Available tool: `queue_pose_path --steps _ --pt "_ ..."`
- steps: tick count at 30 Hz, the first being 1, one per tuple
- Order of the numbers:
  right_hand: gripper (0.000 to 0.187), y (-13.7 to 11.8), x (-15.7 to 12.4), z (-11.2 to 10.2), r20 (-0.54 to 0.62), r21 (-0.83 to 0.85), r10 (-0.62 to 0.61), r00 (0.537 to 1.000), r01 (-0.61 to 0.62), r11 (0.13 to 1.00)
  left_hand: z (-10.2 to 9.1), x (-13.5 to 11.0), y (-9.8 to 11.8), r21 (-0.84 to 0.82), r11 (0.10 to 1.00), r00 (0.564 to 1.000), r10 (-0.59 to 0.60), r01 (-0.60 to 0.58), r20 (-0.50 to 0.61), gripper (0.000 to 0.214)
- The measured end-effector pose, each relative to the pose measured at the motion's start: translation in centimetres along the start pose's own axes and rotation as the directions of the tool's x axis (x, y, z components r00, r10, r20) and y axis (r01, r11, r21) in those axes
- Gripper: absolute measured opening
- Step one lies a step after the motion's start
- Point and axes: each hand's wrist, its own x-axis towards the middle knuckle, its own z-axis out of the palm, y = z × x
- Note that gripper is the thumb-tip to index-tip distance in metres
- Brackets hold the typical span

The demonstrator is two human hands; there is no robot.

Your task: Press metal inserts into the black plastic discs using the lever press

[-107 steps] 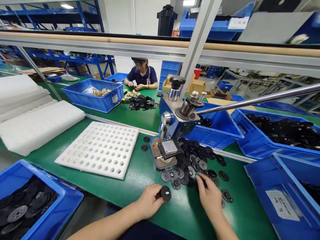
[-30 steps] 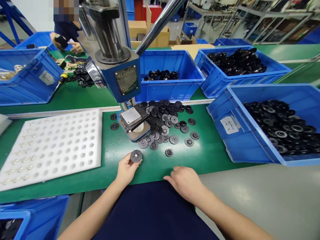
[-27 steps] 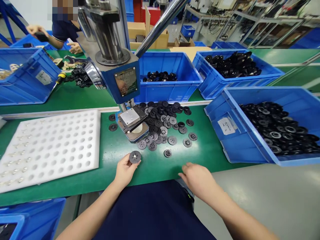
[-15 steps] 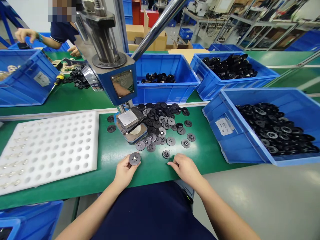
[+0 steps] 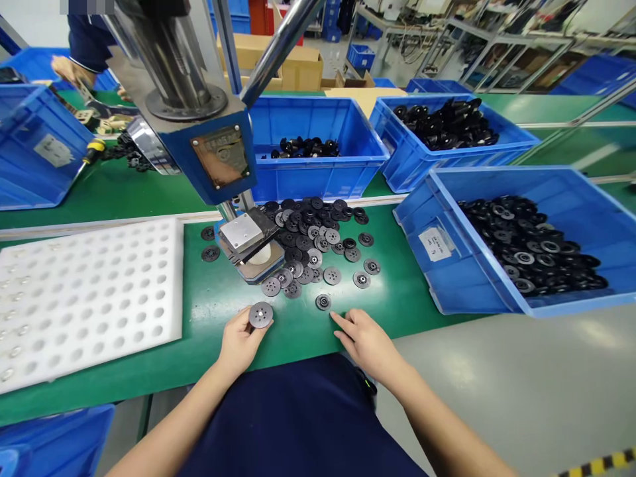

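My left hand (image 5: 239, 341) grips a dark grey round disc (image 5: 261, 315) with small holes and a pale centre, held just over the front of the green table. My right hand (image 5: 365, 338) has its index finger stretched out and the thumb apart, with nothing held. Its fingertip is beside a small black ringed disc (image 5: 323, 302) lying on the table; whether it touches I cannot tell. Beyond both hands a pile of black discs (image 5: 303, 232) spreads out. A hand press (image 5: 218, 156) with a metal block (image 5: 241, 232) stands at the left of the pile.
A white foam tray (image 5: 171, 278) with rows of holes lies on the left. Blue bins of black parts stand at the back (image 5: 318, 175) and right (image 5: 422, 265). A screwdriver (image 5: 92, 152) leans by the left bin. Across the table a co-worker's hand (image 5: 72, 69) handles something.
My right index finger has stretched out from a more curled hand, close to the small disc. My left hand keeps the disc. The whole view has shifted slightly.
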Motion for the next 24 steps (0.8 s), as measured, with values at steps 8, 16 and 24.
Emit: queue_pose_path --steps 8,16,24 --pt "0.024 1.2 0.3 -1.3 -0.059 -0.07 0.07 0.996 -0.074 0.995 0.1 0.1 0.7 0.009 1.0 1.0 0.026 -0.026 -0.016 0.017" --pt "0.047 1.0 3.6 1.5 -0.013 0.115 0.071 0.997 -0.069 0.991 0.2 0.4 1.4 0.047 0.997 0.998 0.057 -0.056 -0.019 0.018" --pt "0.028 -1.2 6.1 1.9 -0.057 0.312 0.033 0.998 -0.014 0.95 0.6 0.4 1.9 0.05 0.995 0.995 0.093 -0.091 -0.028 0.021"
